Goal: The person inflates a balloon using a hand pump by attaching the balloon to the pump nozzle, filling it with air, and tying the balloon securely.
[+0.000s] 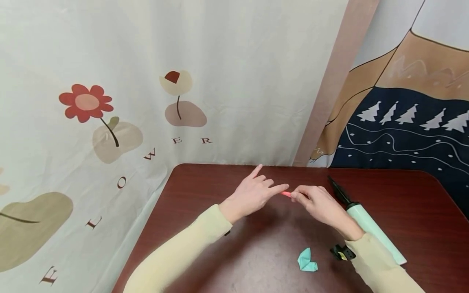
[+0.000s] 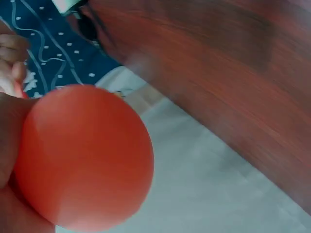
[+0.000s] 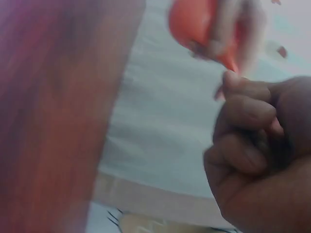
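Note:
An inflated orange-red balloon (image 2: 87, 158) fills much of the left wrist view, against the left hand (image 1: 253, 194). That hand grips the balloon near its neck, with the index finger pointing along the neck and the little finger sticking out. From above, the balloon's round body is hidden by the left hand. The stretched neck (image 1: 286, 194) spans the gap between the hands. Thumb and forefinger of the right hand (image 1: 322, 204) pinch its end, and the other fingers are curled in. The right wrist view shows the balloon (image 3: 187, 22) blurred beyond the right hand (image 3: 257, 141).
A mint-green hand pump (image 1: 375, 232) with a black nozzle lies on the dark red table (image 1: 176, 215), beside the right forearm. Nearer the front is a small folded teal piece (image 1: 307, 260). Printed curtains (image 1: 238, 81) hang behind the table's far edge.

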`<state>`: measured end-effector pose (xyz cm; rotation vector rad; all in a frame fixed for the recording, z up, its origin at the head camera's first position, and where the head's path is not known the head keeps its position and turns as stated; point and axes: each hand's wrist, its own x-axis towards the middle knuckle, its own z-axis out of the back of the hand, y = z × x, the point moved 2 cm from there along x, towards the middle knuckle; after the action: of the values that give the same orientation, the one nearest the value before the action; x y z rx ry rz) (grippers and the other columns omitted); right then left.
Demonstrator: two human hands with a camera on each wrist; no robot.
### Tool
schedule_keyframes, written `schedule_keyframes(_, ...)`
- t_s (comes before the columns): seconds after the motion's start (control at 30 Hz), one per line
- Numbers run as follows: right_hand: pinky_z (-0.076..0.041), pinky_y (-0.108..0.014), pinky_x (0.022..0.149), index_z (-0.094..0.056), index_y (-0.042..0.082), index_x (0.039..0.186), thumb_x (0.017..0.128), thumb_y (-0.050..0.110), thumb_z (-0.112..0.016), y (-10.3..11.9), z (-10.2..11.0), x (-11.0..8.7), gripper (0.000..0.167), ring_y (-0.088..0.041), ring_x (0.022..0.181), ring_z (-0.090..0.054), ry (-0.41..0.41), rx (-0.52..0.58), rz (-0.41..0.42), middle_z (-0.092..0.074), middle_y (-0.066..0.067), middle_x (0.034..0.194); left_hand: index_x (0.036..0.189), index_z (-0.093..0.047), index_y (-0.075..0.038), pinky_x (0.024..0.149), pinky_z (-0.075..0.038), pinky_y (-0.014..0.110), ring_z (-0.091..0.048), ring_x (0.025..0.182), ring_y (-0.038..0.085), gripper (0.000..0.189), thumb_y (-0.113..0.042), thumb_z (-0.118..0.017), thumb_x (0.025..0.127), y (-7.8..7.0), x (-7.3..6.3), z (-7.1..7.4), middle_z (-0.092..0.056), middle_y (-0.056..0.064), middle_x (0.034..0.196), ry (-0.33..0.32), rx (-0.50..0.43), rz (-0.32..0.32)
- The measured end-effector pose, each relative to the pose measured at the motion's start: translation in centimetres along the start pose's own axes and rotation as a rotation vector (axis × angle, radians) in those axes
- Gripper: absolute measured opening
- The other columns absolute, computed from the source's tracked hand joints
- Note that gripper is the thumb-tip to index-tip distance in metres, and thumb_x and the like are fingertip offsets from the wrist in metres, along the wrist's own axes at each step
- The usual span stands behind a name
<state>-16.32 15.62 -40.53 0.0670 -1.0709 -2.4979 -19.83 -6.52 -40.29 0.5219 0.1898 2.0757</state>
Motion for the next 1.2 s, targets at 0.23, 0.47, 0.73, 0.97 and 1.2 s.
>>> schedule_keyframes(0.23, -0.037, -0.024, 0.053, -0.07, 0.018, 0.096, 0.104, 0.017, -0.064, 0.7, 1.7, -1.7, 0.009, -0.006, 0.056, -0.038, 0.029, -0.045, 0.061, -0.044, 0.01, 0.067, 0.153, -0.051, -0.032, 0.122, -0.027, 0.054, -0.061, 0.066, 0.017, 0.071, 0.0, -0.066, 0.091, 1.3, -2.2, -0.6, -0.061, -0.004, 0.075, -0.042, 0.049, 0.002)
schedule_keyframes(0.47, -0.036, -0.023, 0.05, -0.07, 0.019, 0.09, 0.1, 0.016, -0.07, 1.7, -0.1, -1.0, 0.01, -0.001, 0.053, -0.037, -0.054, -0.16, 0.105, -0.044, 0.015, 0.064, 0.131, -0.068, -0.021, 0.118, -0.035, 0.051, -0.068, 0.1, 0.015, 0.038, -0.004, -0.064, 0.097, -0.6, -1.0, 0.2, -0.072, -0.003, 0.099, 0.063, 0.021, -0.033)
schedule_keyframes(0.73, -0.034, -0.023, 0.048, -0.07, 0.021, 0.081, 0.098, 0.029, -0.072, 2.3, -0.7, -0.4, 0.019, -0.001, 0.052, -0.036, -0.139, -0.174, 0.09, -0.04, 0.015, 0.059, 0.084, -0.056, -0.017, 0.103, -0.048, 0.039, -0.055, 0.061, 0.013, 0.01, -0.009, -0.053, 0.091, -1.2, -0.4, -0.5, -0.049, -0.009, 0.058, -0.146, 0.023, -0.061)
schedule_keyframes(0.97, -0.038, -0.022, 0.051, -0.07, 0.019, 0.089, 0.1, 0.022, -0.07, 1.8, -0.8, -0.5, 0.012, 0.0, 0.056, -0.039, -0.084, -0.145, 0.133, -0.044, 0.016, 0.065, 0.098, -0.055, -0.017, 0.073, -0.048, 0.027, -0.03, 0.047, 0.008, 0.024, -0.039, -0.051, 0.108, -1.8, -0.2, -0.8, -0.025, -0.008, 0.052, -0.245, 0.048, -0.093)
schedule_keyframes(1.2, -0.043, -0.022, 0.058, -0.067, 0.021, 0.095, 0.1, 0.013, -0.069, 1.4, -0.3, -1.2, 0.009, -0.002, 0.067, -0.046, -0.057, -0.184, 0.204, -0.05, 0.014, 0.077, 0.096, -0.061, -0.024, 0.057, -0.034, 0.021, -0.029, 0.049, 0.009, 0.012, -0.013, -0.065, 0.098, -1.1, -0.5, -0.9, -0.042, -0.008, 0.062, -0.254, 0.054, -0.1)
